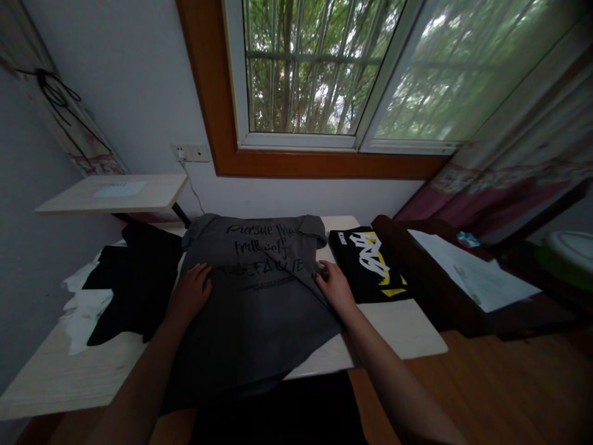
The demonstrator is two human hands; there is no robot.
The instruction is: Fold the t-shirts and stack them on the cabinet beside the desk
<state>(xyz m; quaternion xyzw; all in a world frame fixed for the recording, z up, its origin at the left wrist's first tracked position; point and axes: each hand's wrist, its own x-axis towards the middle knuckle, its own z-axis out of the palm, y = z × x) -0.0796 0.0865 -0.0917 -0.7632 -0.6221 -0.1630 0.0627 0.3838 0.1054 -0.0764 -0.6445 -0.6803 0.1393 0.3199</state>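
Over at 9 o'clock, a heap of black clothes (143, 278) sprawls across some white cloth (76, 318) on the pale surface (50, 374), and a small raised shelf (69, 196) stands behind it, around 10! Moving right, here's the left hand (193, 290), fingers bent onto the left edge of the grey shirt (252, 321); can't tell whether that grip pinches any cloth. The shirt takes centre stage, lettering towards 12, its long axis running roughly 12 to 6, body reaching the near edge of the surface. And this is the key relation: the shirt lies at 3 o'clock from the left grip, at 9 from the right, so neither hand is clearly nearer! At its right edge, the right hand (334, 285) has its fingers curled; whether they pinch the fabric, I can't tell. Just beyond, at 2 o'clock, sits a folded black shirt (345, 262) with a white-and-yellow print
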